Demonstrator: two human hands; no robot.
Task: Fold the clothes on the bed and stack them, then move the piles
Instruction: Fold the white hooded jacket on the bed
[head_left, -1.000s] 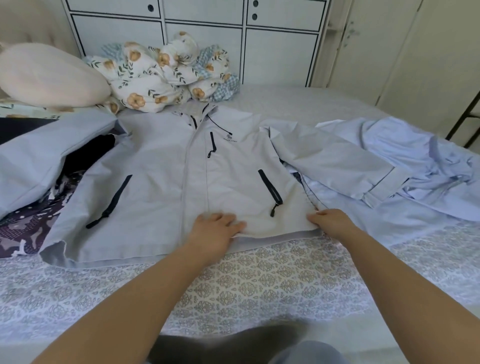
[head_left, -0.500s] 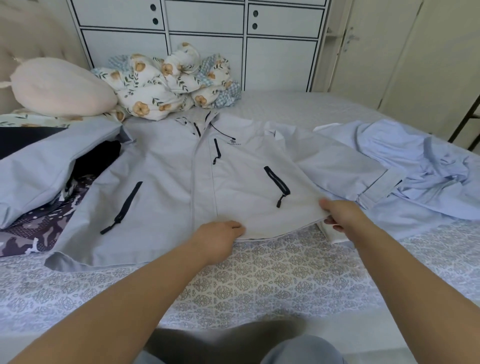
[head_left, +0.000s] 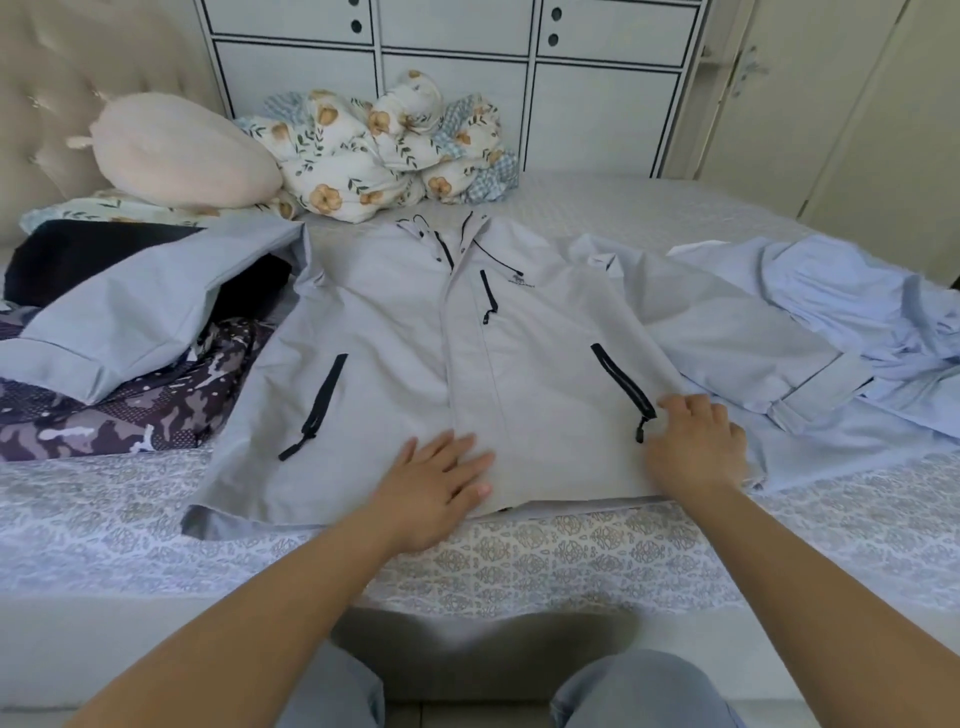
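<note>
Lying face up across the patterned bed (head_left: 519, 561), a light grey hooded jacket (head_left: 395, 353) has its front closed, its hem toward the person and its hood toward the wardrobe (head_left: 452, 88). The left hand (head_left: 436, 488) rests flat on the hem near the centre placket, fingers spread and straight, gripping nothing. The right hand (head_left: 693, 447) lies on the jacket's lower right corner, just beside the black pocket zipper (head_left: 626, 387); its fingers bend slightly over the cloth, and whether they pinch the edge cannot be told, since the fingertips sink into the fabric. One sleeve (head_left: 748, 338) extends to the right, overlapping a pale blue shirt (head_left: 852, 306) that lies crumpled and runs out of frame at the right edge. The other sleeve (head_left: 124, 312) is draped to the left over a dark camouflage-print garment (head_left: 119, 415) and a black garment (head_left: 78, 254), both partly covered and cut off at the left edge. A floral quilt (head_left: 374, 150) is bundled at the head of the bed beside a pale pink pillow (head_left: 182, 156). The small logo on the jacket's chest is too small to read. The person's knees in grey-blue trousers (head_left: 634, 691) show at the bottom edge.
</note>
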